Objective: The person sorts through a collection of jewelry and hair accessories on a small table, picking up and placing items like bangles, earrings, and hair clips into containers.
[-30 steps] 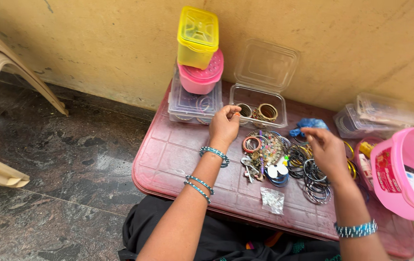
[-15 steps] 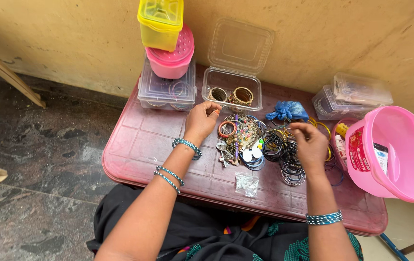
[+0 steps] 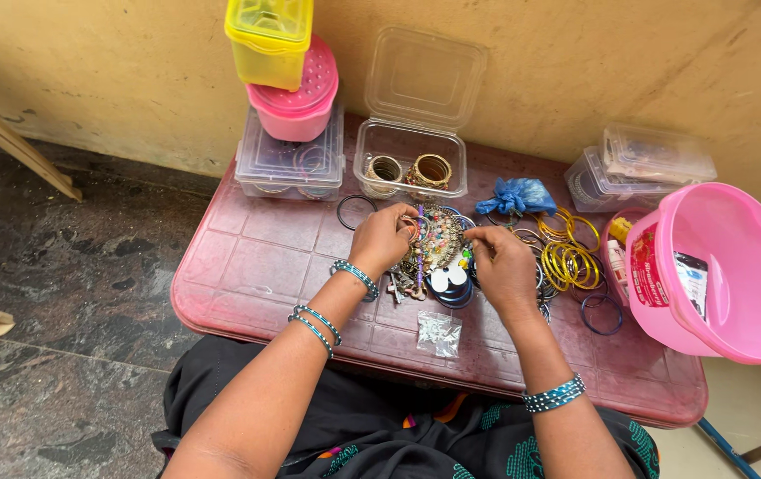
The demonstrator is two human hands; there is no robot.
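Note:
My left hand [image 3: 383, 239] rests on a heap of bangles and jewellery [image 3: 441, 248] in the middle of a low maroon table [image 3: 256, 266]. Its thumb and fingers pinch an orange bangle [image 3: 412, 227] at the heap's left edge. My right hand [image 3: 502, 264] lies over the right side of the heap, fingertips curled together at its top edge; what they grip is hidden. Both wrists wear teal bangles. A single dark bangle [image 3: 355, 211] lies flat just beyond my left hand.
Behind the heap stands an open clear box [image 3: 407, 168] with gold bangles. Left of it a yellow tub [image 3: 269, 40] and a pink tub [image 3: 296, 93] are stacked on a clear box. Yellow bangles [image 3: 569, 262], a blue bag [image 3: 518, 195], a pink bucket [image 3: 717, 266] and a small packet [image 3: 439, 333] are nearby.
My left hand came back from the open clear box to the heap. My right hand moved left off the dark bangles onto the heap, uncovering the yellow bangles. A dark bangle now lies by the box.

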